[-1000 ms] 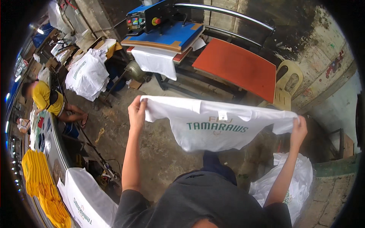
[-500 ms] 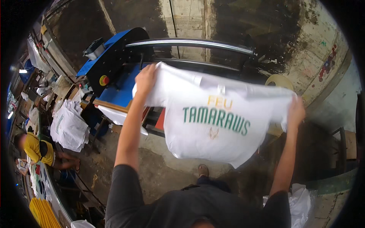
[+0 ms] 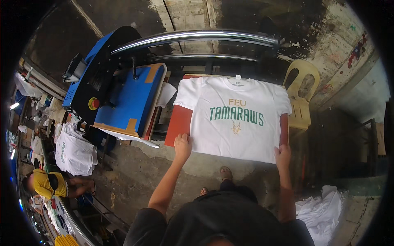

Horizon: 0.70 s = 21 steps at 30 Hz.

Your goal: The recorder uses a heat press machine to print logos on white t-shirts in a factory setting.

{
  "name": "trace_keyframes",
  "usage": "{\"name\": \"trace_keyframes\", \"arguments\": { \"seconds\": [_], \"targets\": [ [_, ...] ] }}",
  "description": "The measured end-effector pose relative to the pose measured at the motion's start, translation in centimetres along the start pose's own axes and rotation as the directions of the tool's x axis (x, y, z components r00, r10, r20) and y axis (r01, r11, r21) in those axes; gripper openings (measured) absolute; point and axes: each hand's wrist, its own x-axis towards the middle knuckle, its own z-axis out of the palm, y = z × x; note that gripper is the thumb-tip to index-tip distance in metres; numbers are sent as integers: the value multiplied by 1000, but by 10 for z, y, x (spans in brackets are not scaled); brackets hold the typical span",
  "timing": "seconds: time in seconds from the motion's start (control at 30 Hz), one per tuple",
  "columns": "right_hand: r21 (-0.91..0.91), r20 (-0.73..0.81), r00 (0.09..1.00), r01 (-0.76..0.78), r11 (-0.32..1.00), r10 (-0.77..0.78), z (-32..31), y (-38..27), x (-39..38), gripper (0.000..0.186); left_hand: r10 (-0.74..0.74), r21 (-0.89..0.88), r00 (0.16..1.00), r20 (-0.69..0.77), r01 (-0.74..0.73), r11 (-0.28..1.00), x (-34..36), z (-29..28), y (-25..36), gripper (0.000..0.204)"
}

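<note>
A white T-shirt (image 3: 221, 143) with gold and green lettering and a small gold emblem lies face up, spread over the red platen (image 3: 178, 119) of a heat press. My left hand (image 3: 182, 145) has curled fingers at the shirt's lower left corner, by the platen's edge. At the lower right corner, my right hand (image 3: 282, 153) pinches the hem. To the left, the press's blue upper plate (image 3: 121, 100), with a red knob on its housing, sits over another platen, where white fabric (image 3: 164, 94) sticks out.
A pale yellow plastic chair (image 3: 298, 112) stands right of the platen. White shirts are piled at left (image 3: 76, 149) and lower right (image 3: 318, 217). A person in yellow (image 3: 49, 182) leans at the left-hand bench. Curved steel rails (image 3: 197, 36) run behind the press.
The shirt that I held up in the air now lies flat on the red platen. My hands have moved from its shoulders down to the lower hem corners.
</note>
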Motion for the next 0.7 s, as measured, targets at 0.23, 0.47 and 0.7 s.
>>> {"name": "trace_keyframes", "arguments": {
  "seconds": [0.23, 0.47, 0.7],
  "targets": [
    [106, -125, 988, -78, 991, 91, -3, 1, -31, 18, -169, -375, 984, -54, 136, 917, -27, -17, 0, 18],
    [-106, -133, 991, -29, 994, 15, -10, -28, -32, 17, -16, -48, 979, -205, 7, 999, -23, -24, 27, 34],
    [10, 112, 835, 541, 841, -538, 73, -127, 42, 48, 307, -227, 952, 7, -297, 927, 59, 55, 131, 52]
  ]
}}
